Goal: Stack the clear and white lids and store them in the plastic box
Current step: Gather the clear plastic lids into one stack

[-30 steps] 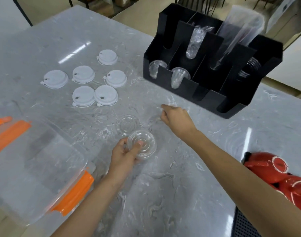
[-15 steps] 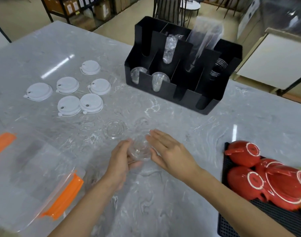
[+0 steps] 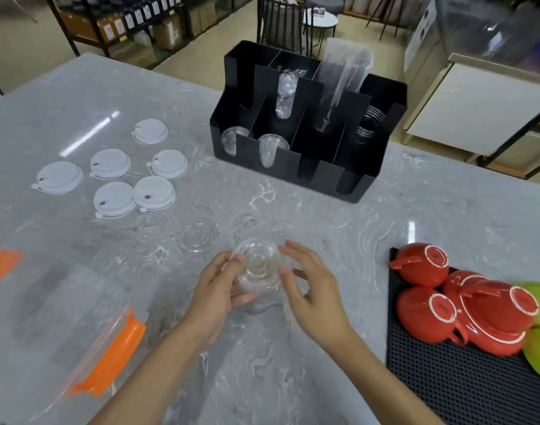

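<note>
6 white lids (image 3: 112,164), 3 clear lids (image 3: 198,236), 1 plastic box (image 3: 57,326), 1 black organizer (image 3: 305,167), 2 hands (image 3: 215,294).

Bright, even overhead light fills the scene. Two white streaks of glare lie on the grey marbled desk (image 3: 293,348), one far left and one right of centre. Shadows under the hands are faint. The wide lens bows the edges, and the right hand (image 3: 311,296) shows slight motion blur.

Two bare arms come in from the bottom. The left hand (image 3: 215,297) and right hand (image 3: 316,297) seem to wear nothing.
</note>
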